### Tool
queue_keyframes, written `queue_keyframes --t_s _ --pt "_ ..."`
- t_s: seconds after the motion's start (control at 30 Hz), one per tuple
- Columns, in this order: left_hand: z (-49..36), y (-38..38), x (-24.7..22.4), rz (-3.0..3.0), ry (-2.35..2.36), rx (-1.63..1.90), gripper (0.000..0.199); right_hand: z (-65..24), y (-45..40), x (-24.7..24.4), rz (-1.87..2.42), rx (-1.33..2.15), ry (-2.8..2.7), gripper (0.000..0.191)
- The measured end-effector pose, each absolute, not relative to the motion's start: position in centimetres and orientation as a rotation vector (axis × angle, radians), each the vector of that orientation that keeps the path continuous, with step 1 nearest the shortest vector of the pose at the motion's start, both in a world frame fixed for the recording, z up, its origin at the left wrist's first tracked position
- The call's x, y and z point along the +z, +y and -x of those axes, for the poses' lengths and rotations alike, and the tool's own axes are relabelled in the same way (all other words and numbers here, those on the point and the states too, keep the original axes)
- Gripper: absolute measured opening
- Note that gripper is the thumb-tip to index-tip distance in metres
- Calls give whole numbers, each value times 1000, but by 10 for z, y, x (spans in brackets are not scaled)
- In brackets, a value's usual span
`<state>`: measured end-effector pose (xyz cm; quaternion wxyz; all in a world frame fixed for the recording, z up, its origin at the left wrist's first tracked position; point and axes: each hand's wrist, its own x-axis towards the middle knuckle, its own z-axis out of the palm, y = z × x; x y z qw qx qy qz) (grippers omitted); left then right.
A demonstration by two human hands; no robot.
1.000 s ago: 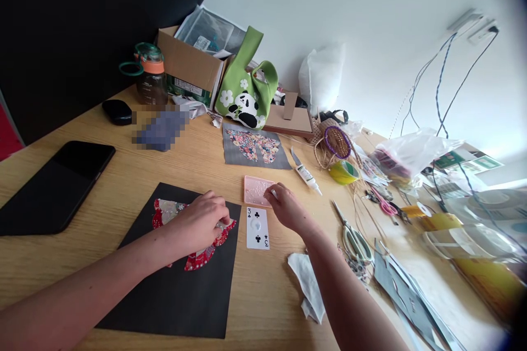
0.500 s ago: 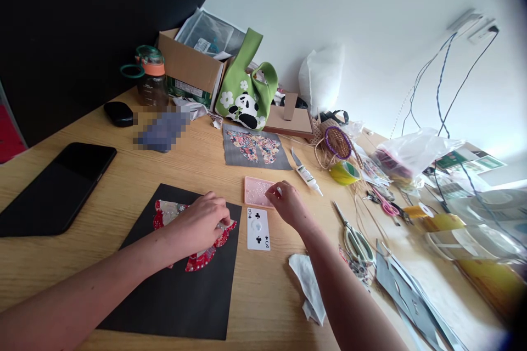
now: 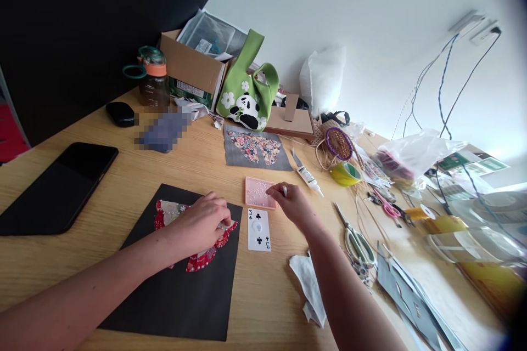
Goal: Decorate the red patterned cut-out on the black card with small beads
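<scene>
My left hand (image 3: pixel 208 216) rests with bent fingers on a red and cream patterned fabric piece (image 3: pixel 201 260), its edge trimmed with pearl-like beads. Beneath the fabric lies a black sheet (image 3: pixel 173 307). Over the right side of a shallow pink tray (image 3: pixel 252 204) of tiny pale beads, my right hand (image 3: pixel 290 200) is closed in a pinch. A white end of a slim tool (image 3: pixel 285 190) shows between its fingers; the rest is hidden. Just below the tray lies a three of clubs playing card (image 3: pixel 258 238) with a whitish blob at its centre.
A glue tube (image 3: pixel 308 180), yellow tape roll (image 3: pixel 345 173) and scissors (image 3: pixel 359 247) lie to the right. White cloth (image 3: pixel 308 285) is beside my right forearm. Behind are a floral bow-shaped piece (image 3: pixel 251 148) and a green panda bag (image 3: pixel 247 93). A black tablet (image 3: pixel 57 186) lies left.
My right hand has shifted slightly to the right at the tray, showing more of the tray and the tool's white end. My left hand stays on the fabric.
</scene>
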<state>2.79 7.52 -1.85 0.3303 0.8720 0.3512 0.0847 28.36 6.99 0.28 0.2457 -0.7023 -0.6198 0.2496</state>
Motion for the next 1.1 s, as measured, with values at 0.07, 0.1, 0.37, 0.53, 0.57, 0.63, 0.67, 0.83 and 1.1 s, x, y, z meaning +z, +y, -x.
queue_keyframes --t_s 0.07,0.1,0.37,0.53,0.57,0.63,0.67,0.83,1.1 --pt "-28 75 -18 -2281 919 224 28 -282 70 4 1912 698 -1676 27" --pt "-28 75 -17 -2282 919 225 27 -281 70 4 1911 704 -1668 27" --pt "-27 74 -16 -2289 922 217 26 -279 73 -2 1914 735 -1619 14" --pt "-28 75 -18 -2294 918 224 25 -279 75 -8 1919 680 -1593 10" --pt "-28 75 -18 -2295 917 226 25 -279 76 -8 1918 664 -1589 8" --pt "-28 75 -18 -2298 917 225 25 -278 76 -8 1908 640 -1580 6" --pt "-28 75 -18 -2299 918 226 25 -278 76 -8 1900 632 -1574 7" --pt "-28 75 -15 -2294 923 227 26 -280 72 3 1840 600 -1481 44" --pt "-28 75 -16 -2281 921 233 25 -275 69 9 1787 580 -1326 70"
